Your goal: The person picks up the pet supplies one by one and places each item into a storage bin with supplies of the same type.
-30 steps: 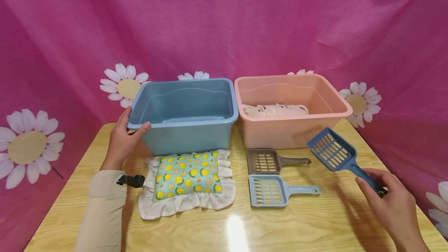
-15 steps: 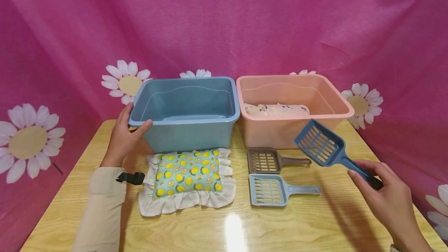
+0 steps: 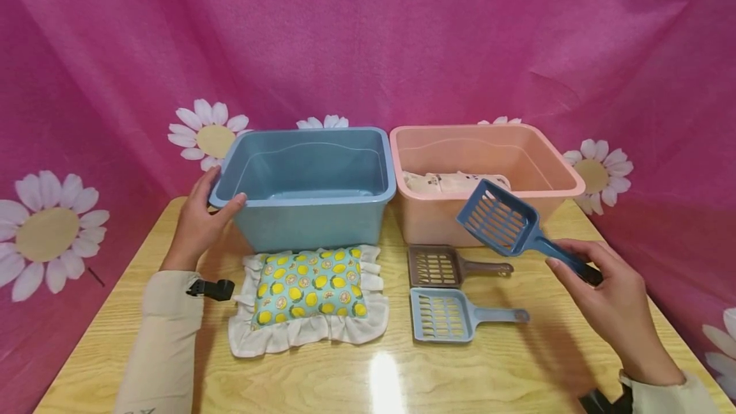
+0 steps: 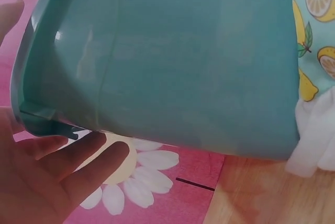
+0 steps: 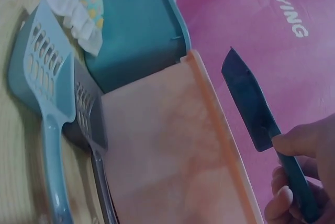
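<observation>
My right hand [image 3: 609, 299] grips the handle of a dark blue litter scoop [image 3: 503, 219], held tilted above the table in front of the pink bin [image 3: 437, 222]. My left hand [image 3: 198, 222] rests at the front left corner of the blue bin [image 3: 310, 225]; its thumb touches the front rim. In the left wrist view, several fingers [image 4: 102, 169] extend fairly straight beneath the rim. A brown litter scoop [image 3: 435, 267] and a light blue one [image 3: 443, 317] lie side by side before the pink bin. A lemon-print pillow [image 3: 310, 289] with white ruffles lies before the blue bin.
Inside the pink bin lies a pale patterned cloth item [image 3: 454, 182], partly hidden by its front wall. Both bins stand close together on the wooden table [image 3: 310, 382]. A pink curtain [image 3: 368, 37] with white daisies hangs behind and at the sides.
My right hand has carried the dark blue scoop left and upward, until its head overlaps the pink bin's front rim in the head view. The left hand has stayed at the blue bin's corner.
</observation>
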